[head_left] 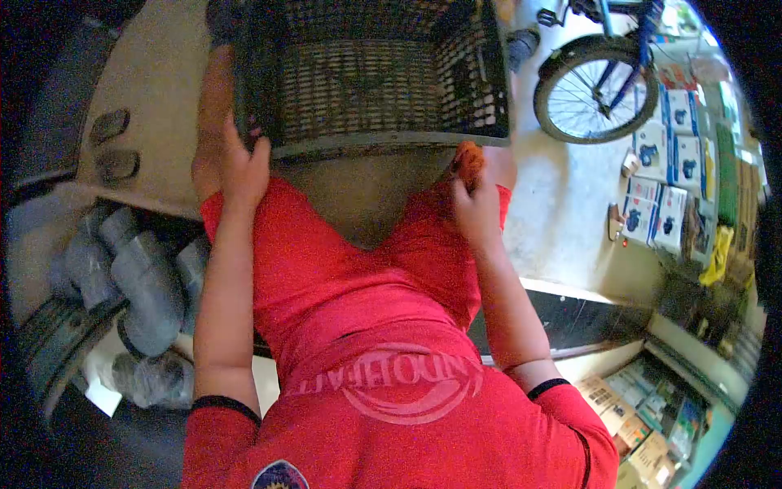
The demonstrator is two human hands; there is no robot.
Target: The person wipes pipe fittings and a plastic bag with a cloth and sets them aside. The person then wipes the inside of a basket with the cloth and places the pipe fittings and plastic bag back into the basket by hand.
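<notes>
A black plastic crate (pixel 371 138) with slatted, open-grid walls stands between my knees, tilted so I look into it. At its near left corner my left hand (pixel 247 169) is closed on the crate's edge, fingers partly hidden by the crate side. My right hand (pixel 476 204) is closed around a crumpled orange thing (pixel 469 161), which looks like a rag. This hand is just below the crate's near right corner, over my right thigh. Whether the orange thing touches the rim I cannot tell.
Grey pipe elbows (pixel 151 285) are piled at my left, with a pair of dark sandals (pixel 114 147) beyond. To the right are a bicycle wheel (pixel 599 94) and several blue-and-white boxes (pixel 652 155). Cardboard boxes (pixel 648 460) sit at the lower right.
</notes>
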